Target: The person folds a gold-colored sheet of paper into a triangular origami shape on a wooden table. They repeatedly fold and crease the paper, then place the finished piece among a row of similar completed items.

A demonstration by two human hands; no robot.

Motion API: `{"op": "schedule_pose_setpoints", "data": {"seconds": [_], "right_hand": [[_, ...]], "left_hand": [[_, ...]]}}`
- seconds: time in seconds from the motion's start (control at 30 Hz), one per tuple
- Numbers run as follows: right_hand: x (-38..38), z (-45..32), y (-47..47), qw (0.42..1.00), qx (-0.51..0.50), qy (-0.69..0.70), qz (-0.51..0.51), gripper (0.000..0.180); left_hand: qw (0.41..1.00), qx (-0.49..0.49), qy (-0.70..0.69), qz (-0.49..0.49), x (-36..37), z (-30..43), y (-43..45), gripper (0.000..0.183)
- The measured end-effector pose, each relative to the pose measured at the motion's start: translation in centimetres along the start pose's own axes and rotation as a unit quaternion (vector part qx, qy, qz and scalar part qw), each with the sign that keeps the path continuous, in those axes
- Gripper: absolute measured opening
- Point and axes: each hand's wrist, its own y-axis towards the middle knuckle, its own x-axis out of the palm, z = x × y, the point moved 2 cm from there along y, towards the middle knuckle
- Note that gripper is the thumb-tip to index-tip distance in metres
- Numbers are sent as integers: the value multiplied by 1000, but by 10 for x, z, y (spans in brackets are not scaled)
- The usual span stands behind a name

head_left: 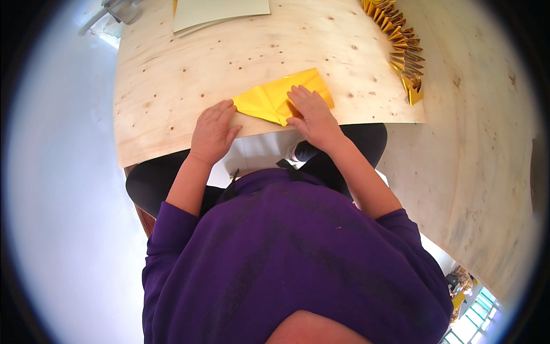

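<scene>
A partly folded sheet of shiny gold paper lies on the plywood tabletop close to its front edge. Its left end narrows to a point, and its right end is broad. My left hand rests flat on the wood, its fingertips at the paper's pointed left end. Over the paper's right part lies my right hand, palm down with the thumb apart from the fingers, covering some of the lower edge. Neither hand grips the paper; both press or rest from above.
A curved row of folded gold paper pieces lies at the upper right. Pale paper sheets are stacked at the far edge. A clear container stands at the upper left. Another wooden surface extends along the right.
</scene>
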Motion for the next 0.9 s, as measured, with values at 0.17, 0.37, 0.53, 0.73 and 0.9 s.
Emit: {"op": "schedule_pose_setpoints", "data": {"seconds": [0.17,0.37,0.53,0.73,0.9], "right_hand": [[-24,17,12,991,41,64,108,47],[-27,37,46,995,51,33,83,44],[-15,9,57,990,-101,81,51,45],[8,-41,37,991,-134,12,18,51],[15,-44,33,994,-99,-24,40,53]], "left_hand": [[1000,-5,14,8,-2,5,9,36],[999,6,-4,49,-3,8,17,26],[996,22,-17,84,-8,11,24,19],[996,-12,-36,81,-6,9,20,20],[995,-18,-44,84,-4,8,14,24]]}}
